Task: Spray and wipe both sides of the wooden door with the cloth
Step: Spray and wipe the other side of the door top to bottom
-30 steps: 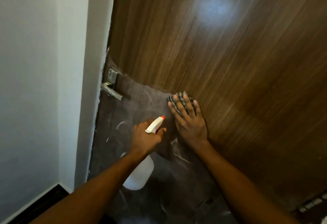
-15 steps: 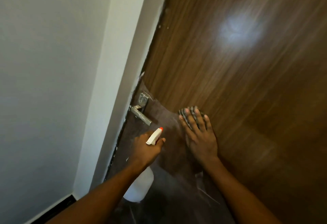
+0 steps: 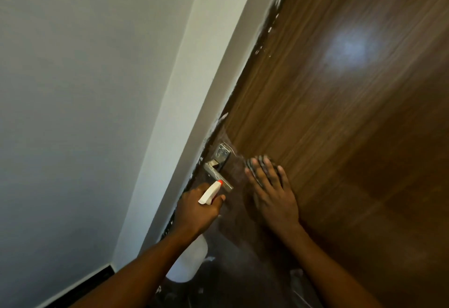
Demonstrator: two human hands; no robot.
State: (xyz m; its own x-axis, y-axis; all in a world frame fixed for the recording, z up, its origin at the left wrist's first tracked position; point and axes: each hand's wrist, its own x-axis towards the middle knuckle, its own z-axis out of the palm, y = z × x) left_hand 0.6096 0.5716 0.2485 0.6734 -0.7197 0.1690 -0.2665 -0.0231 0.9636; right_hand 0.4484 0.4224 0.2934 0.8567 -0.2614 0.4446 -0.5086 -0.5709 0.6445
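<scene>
A wooden door [image 3: 340, 113], glossy above its door handle [image 3: 217, 174] and smeared below, is part-cleaned (far side unseen, likely still to do). Below the handle the left hand [image 3: 196, 208] clenches the spray bottle [image 3: 187, 264]; right of it, the right hand [image 3: 272, 198] presses the cloth [image 3: 250, 163] flat to the wood.

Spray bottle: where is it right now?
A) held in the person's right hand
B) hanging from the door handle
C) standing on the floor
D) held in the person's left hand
D: the left hand grips the white spray bottle by its trigger head, while the right hand presses the cloth flat against the wooden door.
</scene>
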